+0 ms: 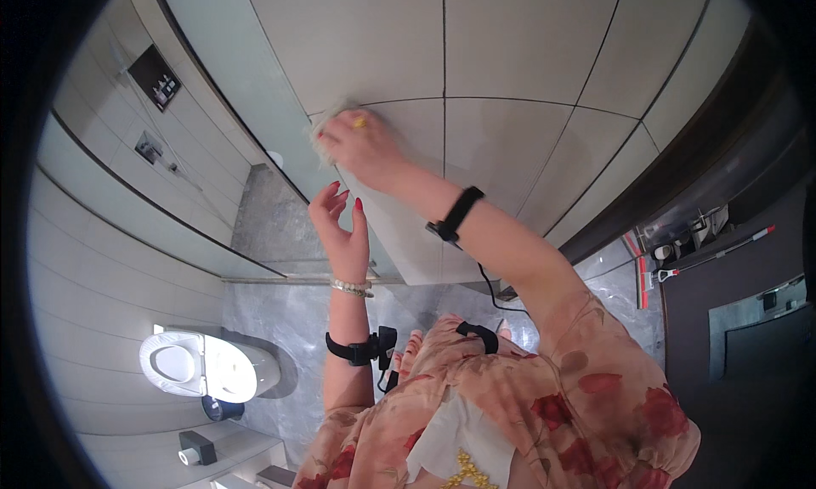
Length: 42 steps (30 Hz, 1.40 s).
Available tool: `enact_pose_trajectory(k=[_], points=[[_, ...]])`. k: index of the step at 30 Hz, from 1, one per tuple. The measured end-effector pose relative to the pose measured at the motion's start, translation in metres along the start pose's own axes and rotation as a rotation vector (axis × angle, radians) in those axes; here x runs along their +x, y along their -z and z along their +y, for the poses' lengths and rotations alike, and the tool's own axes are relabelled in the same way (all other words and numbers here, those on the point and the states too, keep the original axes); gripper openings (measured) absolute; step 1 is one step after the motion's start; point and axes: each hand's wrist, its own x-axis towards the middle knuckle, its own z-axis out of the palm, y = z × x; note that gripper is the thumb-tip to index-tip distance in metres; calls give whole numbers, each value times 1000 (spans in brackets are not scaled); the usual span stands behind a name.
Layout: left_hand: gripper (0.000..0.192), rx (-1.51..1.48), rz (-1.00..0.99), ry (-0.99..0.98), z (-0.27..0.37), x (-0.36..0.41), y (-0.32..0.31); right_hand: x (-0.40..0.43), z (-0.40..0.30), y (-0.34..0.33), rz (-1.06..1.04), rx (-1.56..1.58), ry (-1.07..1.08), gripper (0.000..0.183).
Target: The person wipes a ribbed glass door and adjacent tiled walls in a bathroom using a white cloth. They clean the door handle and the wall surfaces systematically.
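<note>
A pale, fuzzy cloth (324, 138) is pressed under my right hand (366, 146) against the beige tiled wall (503, 43), close to its left edge. My fingers spread over the cloth and cover most of it. A gold ring shows on one finger. Below and to the left, my left hand (340, 216) is raised in the air with fingers apart and slightly curled, holding nothing. It appears in front of the frosted glass strip (280, 94) that borders the tiles; whether it touches anything I cannot tell.
A glass-walled shower with a grey floor (271, 215) and a niche of bottles (166, 89) lies to the left. Lower left are a white toilet (233, 368) with its lid raised, a dark bin (222, 409) and a paper holder (197, 449). A red-edged floor squeegee (644, 282) stands at the right.
</note>
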Motion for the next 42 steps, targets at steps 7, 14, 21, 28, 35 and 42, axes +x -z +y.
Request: enact_pose_trajectory(k=[7,14,21,28,35,42], points=[[47,36,87,43,-11,18,24,39,48,51,182,-259,215,27],[55,161,59,-136,7,62,19,-10,149,214,676,-638,-421,55],[84,363,-38,-448,31,91,-13,-65,135,183,853,-379,-586,59],[107,412,-74,-521,24,99,-58,21,33,82,-83,-254,260,28],[118,613,-85,-506,5,98,-66,-70,104,142,262,-565,-66,30],[118,685,-77,-431,3,97,-70,-107,141,211,774,-492,-693,57]])
